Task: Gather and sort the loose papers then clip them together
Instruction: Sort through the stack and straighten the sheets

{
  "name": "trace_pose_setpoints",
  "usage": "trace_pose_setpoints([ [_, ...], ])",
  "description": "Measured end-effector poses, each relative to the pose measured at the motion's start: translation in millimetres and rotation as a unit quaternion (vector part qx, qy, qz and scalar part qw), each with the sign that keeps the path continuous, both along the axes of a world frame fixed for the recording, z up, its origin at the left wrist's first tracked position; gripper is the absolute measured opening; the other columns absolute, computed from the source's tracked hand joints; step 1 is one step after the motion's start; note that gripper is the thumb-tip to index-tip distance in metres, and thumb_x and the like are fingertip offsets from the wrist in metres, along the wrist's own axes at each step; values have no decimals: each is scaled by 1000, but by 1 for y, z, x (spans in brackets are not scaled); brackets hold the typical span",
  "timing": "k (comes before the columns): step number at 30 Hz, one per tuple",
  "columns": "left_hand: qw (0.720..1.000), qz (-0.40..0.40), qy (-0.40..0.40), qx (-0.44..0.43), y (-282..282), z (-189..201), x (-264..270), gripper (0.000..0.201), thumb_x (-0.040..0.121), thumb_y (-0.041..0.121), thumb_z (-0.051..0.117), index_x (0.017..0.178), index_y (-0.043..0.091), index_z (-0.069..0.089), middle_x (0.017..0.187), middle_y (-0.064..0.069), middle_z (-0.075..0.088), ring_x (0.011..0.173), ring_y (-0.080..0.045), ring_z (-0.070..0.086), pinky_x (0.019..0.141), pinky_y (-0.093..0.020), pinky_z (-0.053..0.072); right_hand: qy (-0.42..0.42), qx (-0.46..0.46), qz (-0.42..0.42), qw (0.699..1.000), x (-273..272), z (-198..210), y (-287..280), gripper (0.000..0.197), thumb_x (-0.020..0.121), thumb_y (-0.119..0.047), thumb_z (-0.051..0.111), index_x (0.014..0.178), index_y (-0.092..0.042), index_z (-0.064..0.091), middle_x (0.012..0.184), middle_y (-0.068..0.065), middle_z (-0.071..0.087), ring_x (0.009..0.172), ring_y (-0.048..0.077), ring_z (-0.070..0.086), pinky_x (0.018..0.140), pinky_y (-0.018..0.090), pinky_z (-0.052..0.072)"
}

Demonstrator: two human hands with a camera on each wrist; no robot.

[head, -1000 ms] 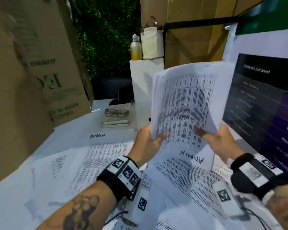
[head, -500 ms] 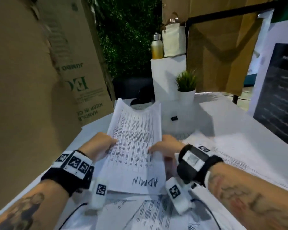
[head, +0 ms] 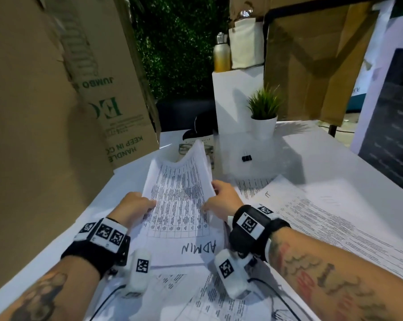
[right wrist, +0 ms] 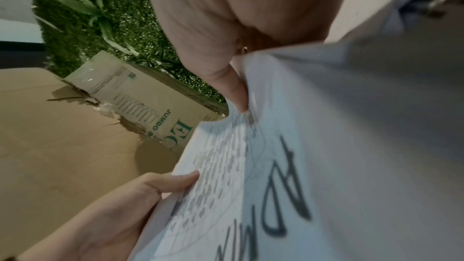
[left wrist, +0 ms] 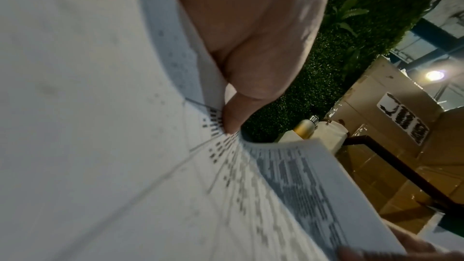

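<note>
A stack of printed sheets marked ADMIN [head: 179,205] is held between both hands, bowed into a trough with its far end raised. My left hand [head: 135,206] pinches the stack's left edge, thumb on top [left wrist: 233,118]. My right hand [head: 221,200] pinches the right edge, thumb on the printed side [right wrist: 236,90]. The ADMIN stack [right wrist: 288,166] fills the right wrist view, and the left hand [right wrist: 140,195] shows there too. A black binder clip [head: 247,158] lies on the white table beyond the hands. More loose printed sheets [head: 323,223] lie to the right and near my forearms [head: 196,297].
A large cardboard box [head: 56,100] stands along the table's left side. A potted plant [head: 264,117] and a white pedestal [head: 235,98] sit behind the clip. Glasses [head: 186,148] lie behind the stack. A dark display board [head: 390,126] stands at right.
The stack came down from upright at the right toward the table's left side, and both hands now hold it lower by its side edges. The view swung left.
</note>
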State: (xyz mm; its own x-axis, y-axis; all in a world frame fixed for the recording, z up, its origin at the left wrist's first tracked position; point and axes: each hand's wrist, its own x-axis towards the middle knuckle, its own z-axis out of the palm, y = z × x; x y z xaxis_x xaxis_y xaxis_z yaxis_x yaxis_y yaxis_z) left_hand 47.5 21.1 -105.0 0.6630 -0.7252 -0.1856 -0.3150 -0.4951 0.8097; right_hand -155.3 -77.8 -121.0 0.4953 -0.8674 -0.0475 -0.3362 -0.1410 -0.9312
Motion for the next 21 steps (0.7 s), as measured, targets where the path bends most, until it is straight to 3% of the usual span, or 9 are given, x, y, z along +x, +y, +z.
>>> trace_pose_setpoints([
  [1, 999, 3, 1, -53, 2, 1, -2, 8, 91, 9, 66, 97, 7, 70, 98, -23, 74, 88, -40, 71, 84, -49, 58, -33, -5, 7, 999, -2, 5, 2, 46, 78, 8, 68, 121, -6, 57, 115, 14, 66, 104, 33, 65, 80, 45, 59],
  [3, 984, 14, -21, -175, 8, 10, -11, 15, 91, 7, 66, 90, 21, 72, 99, -20, 76, 95, -44, 71, 86, -60, 57, -132, -6, 19, 991, -10, 19, 4, 72, 78, 12, 69, 138, -19, 44, 122, 2, 59, 111, 25, 61, 75, 30, 57],
  [4, 972, 17, -29, -231, 10, 17, -17, 17, 91, 7, 66, 93, 24, 70, 99, -14, 75, 96, -40, 72, 86, -57, 58, -183, -3, 17, 983, -14, 28, 4, 85, 77, 13, 70, 145, -24, 35, 124, -3, 56, 113, 20, 59, 74, 24, 56],
  [6, 949, 10, -52, -310, 18, 32, -29, 30, 91, 5, 67, 113, 24, 59, 106, -3, 72, 98, -26, 71, 87, -44, 59, -251, 0, 0, 968, -20, 44, 0, 95, 75, 12, 73, 150, -28, 28, 128, -4, 56, 112, 18, 61, 79, 26, 58],
  [9, 915, 0, -42, -400, 27, 48, -41, 64, 88, -6, 67, 137, 24, 38, 108, 7, 71, 95, -8, 72, 84, -29, 59, -300, 9, -26, 953, -27, 63, -8, 58, 76, 4, 77, 127, -17, 56, 116, 9, 69, 104, 27, 68, 85, 36, 59],
  [11, 913, -5, -7, -407, 30, 50, -46, 68, 86, -8, 67, 141, 16, 37, 99, 10, 77, 91, -5, 73, 83, -32, 61, -298, 10, -18, 954, -33, 68, -8, 31, 79, -3, 77, 104, -19, 66, 109, 10, 73, 103, 28, 70, 91, 42, 56],
  [14, 927, -26, 47, -370, 34, 46, -57, 59, 78, 9, 75, 132, 8, 53, 111, -1, 75, 106, -23, 71, 96, -50, 55, -284, 15, 9, 959, -39, 63, -4, 24, 79, -10, 77, 101, -20, 70, 105, 4, 76, 99, 20, 72, 94, 39, 55],
  [18, 940, -23, 92, -326, 36, 37, -59, 41, 79, 19, 78, 117, 13, 65, 114, -7, 75, 110, -25, 70, 100, -48, 52, -245, 14, 38, 969, -40, 58, 4, 24, 77, -19, 80, 100, -19, 73, 102, -1, 78, 96, 13, 73, 96, 37, 53],
  [21, 945, -24, 62, -320, 36, 42, -62, 13, 86, 15, 74, 96, 19, 69, 94, -4, 76, 95, -27, 71, 83, -36, 59, -207, -29, 50, 977, -35, 64, 12, 16, 85, -21, 75, 99, -26, 69, 114, 11, 73, 109, 25, 67, 98, 43, 51],
])
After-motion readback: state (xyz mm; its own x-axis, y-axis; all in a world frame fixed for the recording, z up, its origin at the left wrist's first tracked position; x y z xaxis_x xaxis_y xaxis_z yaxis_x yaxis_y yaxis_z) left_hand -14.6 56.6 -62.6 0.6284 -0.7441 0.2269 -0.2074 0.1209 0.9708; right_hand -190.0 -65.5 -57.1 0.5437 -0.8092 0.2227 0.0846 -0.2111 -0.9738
